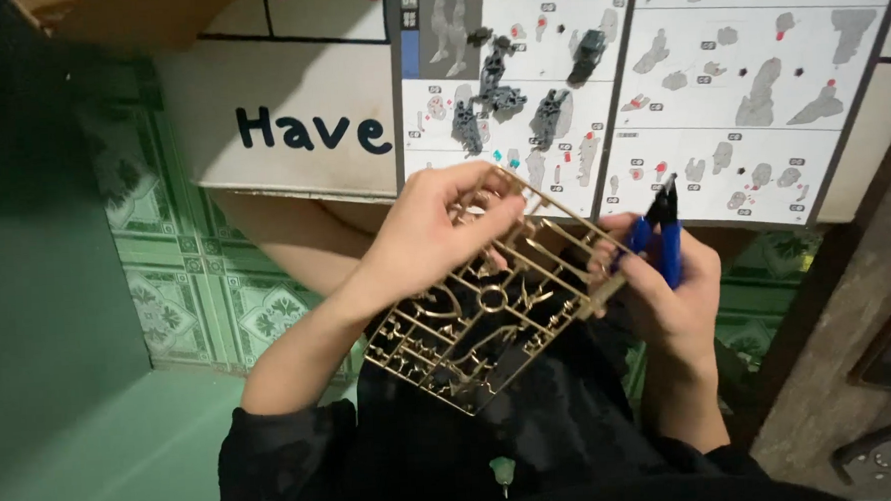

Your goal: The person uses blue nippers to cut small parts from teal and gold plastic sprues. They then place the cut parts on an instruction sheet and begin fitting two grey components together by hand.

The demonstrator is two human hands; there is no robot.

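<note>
Head view shows the left hand (435, 231) pinching the gold parts frame (488, 314) at its far edge while the right hand (668, 291) grips blue-handled nippers (662, 233); steadying the frame close to the cut seems wise.

Your left hand (435, 231) sits just left of centre frame, fingers curled shut in a pinch, forearm running down toward the lower left. Your right hand (667, 281) is right of centre, fist closed, wrist bent, forearm dropping straight down.
</note>
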